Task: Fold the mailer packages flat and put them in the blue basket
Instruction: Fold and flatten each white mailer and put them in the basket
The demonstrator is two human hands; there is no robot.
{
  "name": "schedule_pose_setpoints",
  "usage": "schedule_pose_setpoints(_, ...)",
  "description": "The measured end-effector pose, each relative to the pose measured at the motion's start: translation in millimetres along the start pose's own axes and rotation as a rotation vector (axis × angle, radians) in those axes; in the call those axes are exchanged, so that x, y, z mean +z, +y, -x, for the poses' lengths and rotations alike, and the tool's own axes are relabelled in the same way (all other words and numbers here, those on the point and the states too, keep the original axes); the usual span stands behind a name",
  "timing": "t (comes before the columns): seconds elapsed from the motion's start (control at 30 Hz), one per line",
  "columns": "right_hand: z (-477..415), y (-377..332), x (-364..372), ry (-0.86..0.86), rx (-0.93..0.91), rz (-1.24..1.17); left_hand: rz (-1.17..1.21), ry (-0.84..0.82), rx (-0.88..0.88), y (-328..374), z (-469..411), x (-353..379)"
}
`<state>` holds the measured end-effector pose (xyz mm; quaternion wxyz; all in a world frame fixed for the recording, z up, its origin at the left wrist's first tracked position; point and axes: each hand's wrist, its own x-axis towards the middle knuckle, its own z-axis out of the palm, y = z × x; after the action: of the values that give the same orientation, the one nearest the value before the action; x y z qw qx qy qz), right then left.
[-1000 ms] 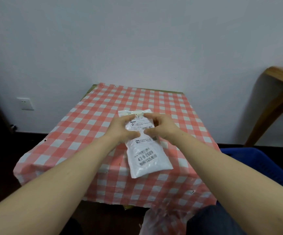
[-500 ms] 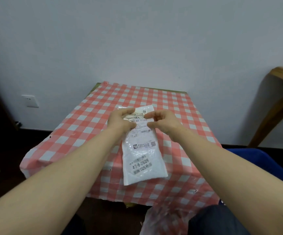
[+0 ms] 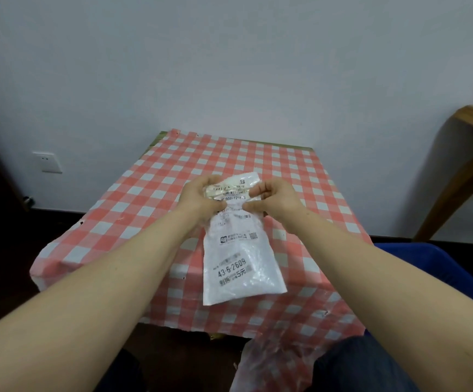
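- Nearest the camera, a crumpled clear plastic bag [image 3: 275,360] lies beside a dark-trousered knee [image 3: 362,363].
- Mid-field: white plastic mailer package with printed black labels [image 3: 239,261], hanging above the red-and-white checked tablecloth [image 3: 156,199].
- Left hand [image 3: 201,200] and right hand [image 3: 276,200] both pinch its folded top edge.
- Right: blue plastic basket [image 3: 428,264], well apart from the mailer.

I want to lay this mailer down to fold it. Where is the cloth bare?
The checked tablecloth shows bare left of the left hand, behind both hands toward the wall, and right of the right hand. The hanging mailer covers the near middle.

Both hands, left [image 3: 201,198] and right [image 3: 275,200], pinch with arms outstretched.
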<state>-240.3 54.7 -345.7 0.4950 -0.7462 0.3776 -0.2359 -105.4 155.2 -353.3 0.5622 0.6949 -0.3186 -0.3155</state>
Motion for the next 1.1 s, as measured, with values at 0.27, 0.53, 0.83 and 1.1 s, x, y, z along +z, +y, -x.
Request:
schedule_pose_setpoints(0.27,-8,8,9,0.068,0.002,0.101,-0.483,0.136,0.082,-10,-6,6)
schedule_pose_setpoints(0.53,2,6,12,-0.382,-0.035,0.717,-0.901,-0.388,0.094,-18,-1,6)
schedule_pose_setpoints(0.83,-14,25,27,-0.247,-0.158,0.979,-1.087,-0.219,0.3,-29,-3,20)
schedule_pose_setpoints(1.1,-2,14,20,-0.373,-0.127,0.929,-0.944,-0.515,0.071,-11,9,-14)
